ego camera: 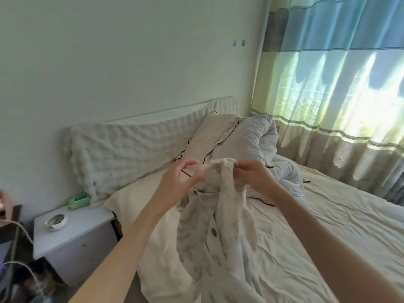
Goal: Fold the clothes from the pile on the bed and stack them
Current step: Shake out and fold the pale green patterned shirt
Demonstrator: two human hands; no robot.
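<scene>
— Fingers (pixel 192 164) of the left hand (pixel 177 182): what do they have?
— They pinch the top edge of a pale printed garment (pixel 218 232), thumb and fingertips closed on the cloth.
— And the right hand (pixel 254 174)?
— Its fingers curl round the same top edge, just beside the left, so the cloth bunches between the two hands.
— Where does the garment sit?
— It hangs from both hands above the bed (pixel 328 226), buttons showing down its front, and its lower part trails onto the creased sheet.
— What lies behind it?
— A pillow (pixel 209 136) with dark piping and a rolled grey duvet (pixel 260 136) near the headboard.
— Beside the bed?
— A nightstand (pixel 74 232) carrying a green packet (pixel 79 200) and a small dish (pixel 56 221).
</scene>
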